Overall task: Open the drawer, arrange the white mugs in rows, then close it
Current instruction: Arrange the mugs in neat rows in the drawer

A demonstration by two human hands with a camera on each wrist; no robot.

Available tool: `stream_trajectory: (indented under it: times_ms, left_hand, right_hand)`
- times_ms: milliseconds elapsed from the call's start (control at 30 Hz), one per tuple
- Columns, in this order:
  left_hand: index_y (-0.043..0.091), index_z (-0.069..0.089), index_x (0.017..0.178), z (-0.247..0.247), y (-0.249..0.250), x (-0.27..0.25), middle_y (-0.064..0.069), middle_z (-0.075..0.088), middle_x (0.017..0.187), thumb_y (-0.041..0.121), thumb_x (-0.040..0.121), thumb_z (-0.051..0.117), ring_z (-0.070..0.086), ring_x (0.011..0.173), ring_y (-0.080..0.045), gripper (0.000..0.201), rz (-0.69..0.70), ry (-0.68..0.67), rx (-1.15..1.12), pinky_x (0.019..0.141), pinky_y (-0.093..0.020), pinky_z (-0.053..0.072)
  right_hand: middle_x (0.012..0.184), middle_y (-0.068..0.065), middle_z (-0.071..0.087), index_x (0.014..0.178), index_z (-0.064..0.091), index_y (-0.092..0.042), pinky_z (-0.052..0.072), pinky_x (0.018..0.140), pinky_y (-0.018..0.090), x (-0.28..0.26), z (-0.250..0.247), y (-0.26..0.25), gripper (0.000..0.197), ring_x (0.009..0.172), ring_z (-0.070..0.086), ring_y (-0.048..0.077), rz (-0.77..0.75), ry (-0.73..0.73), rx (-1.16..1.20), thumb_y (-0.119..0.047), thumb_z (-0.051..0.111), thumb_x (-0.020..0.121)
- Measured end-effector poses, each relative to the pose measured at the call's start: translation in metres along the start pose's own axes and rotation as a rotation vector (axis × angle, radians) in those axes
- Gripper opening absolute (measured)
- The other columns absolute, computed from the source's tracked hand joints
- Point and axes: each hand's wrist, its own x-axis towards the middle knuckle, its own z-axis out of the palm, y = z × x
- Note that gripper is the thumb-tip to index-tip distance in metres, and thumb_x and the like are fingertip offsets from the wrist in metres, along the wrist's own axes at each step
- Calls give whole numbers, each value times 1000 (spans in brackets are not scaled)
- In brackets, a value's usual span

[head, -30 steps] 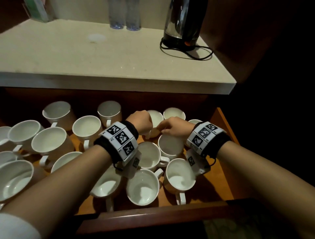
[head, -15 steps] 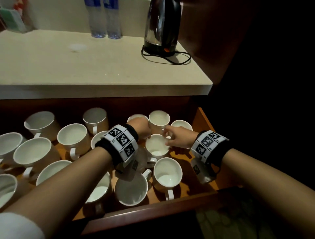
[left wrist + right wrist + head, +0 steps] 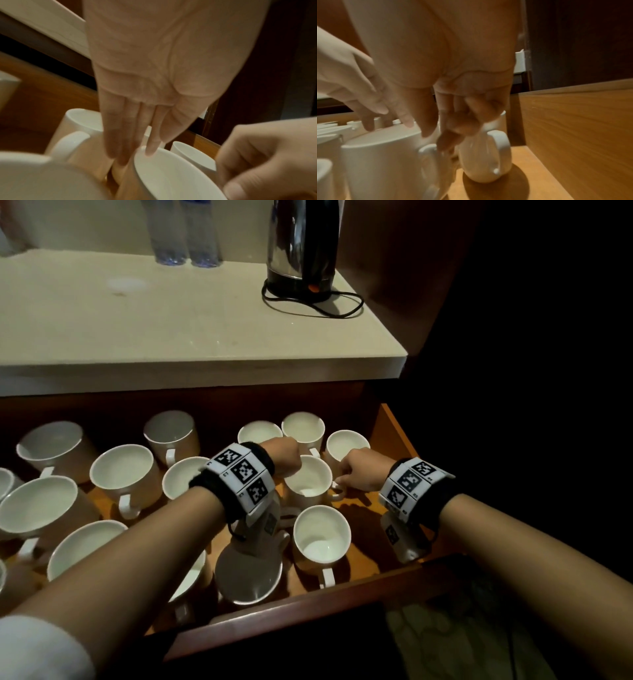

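The drawer [image 3: 394,433] stands open, crowded with white mugs. The left hand [image 3: 282,455] lays straight fingers [image 3: 152,143] on the rim of one mug [image 3: 308,479] near the right side. The right hand [image 3: 359,472] curls its fingers [image 3: 448,140] round that mug's handle [image 3: 428,150].

L hand [image 3: 154,83] fingers straight, touching mug [image 3: 171,175] rim

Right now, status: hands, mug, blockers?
Left hand open, fingers straight on mug rim. Right hand pinches its handle. Drawer open, mugs unsorted. Neighbouring mugs crowd close behind.
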Motion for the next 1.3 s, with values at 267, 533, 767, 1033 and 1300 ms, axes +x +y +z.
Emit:
stream_trajectory:
  times_ms: [267, 533, 767, 1033, 1300]
  left_hand:
    - [2, 63, 116, 0, -3, 3, -14, 64, 118, 15, 92, 50, 59, 109, -29, 29, -27, -14, 39, 86, -33, 45]
    - [5, 62, 111, 4, 6, 8, -11, 64, 111, 17, 94, 43, 60, 100, -26, 28, -6, 8, 19, 79, -31, 44]
    - [5, 62, 117, 3, 6, 12, -12, 63, 119, 14, 93, 47, 59, 108, -27, 30, -17, -4, 5, 82, -31, 44]
    - [13, 56, 127, -8, 14, 17, -8, 57, 132, 27, 94, 51, 52, 122, -25, 36, 31, 163, -78, 95, -32, 42]
    - [4, 55, 127, -4, 15, 24, -14, 58, 128, 29, 96, 49, 54, 119, -27, 40, 7, 109, -182, 96, -33, 43]
  right_hand:
    - [57, -4, 56, 79, 68, -9, 42, 56, 21, -8, -1, 4, 21, 52, 51, 8, -11, -121, 0, -24, 60, 91]
    - [67, -4, 62, 103, 68, -9, 42, 54, 19, -13, -7, 6, 24, 60, 56, 9, -29, -236, 10, -26, 53, 95]
    - [68, -5, 58, 107, 66, -9, 41, 55, 20, -11, -10, 11, 22, 56, 51, 5, -33, -157, 64, -20, 50, 96]
    - [118, 4, 62, 124, 53, -22, 53, 79, 30, 9, -16, 42, 42, 101, 61, 19, 119, 238, 98, -30, 67, 85]
    - [105, 3, 66, 108, 63, -18, 46, 69, 28, 14, -5, 37, 24, 96, 62, 22, 77, 189, -243, -33, 62, 88]
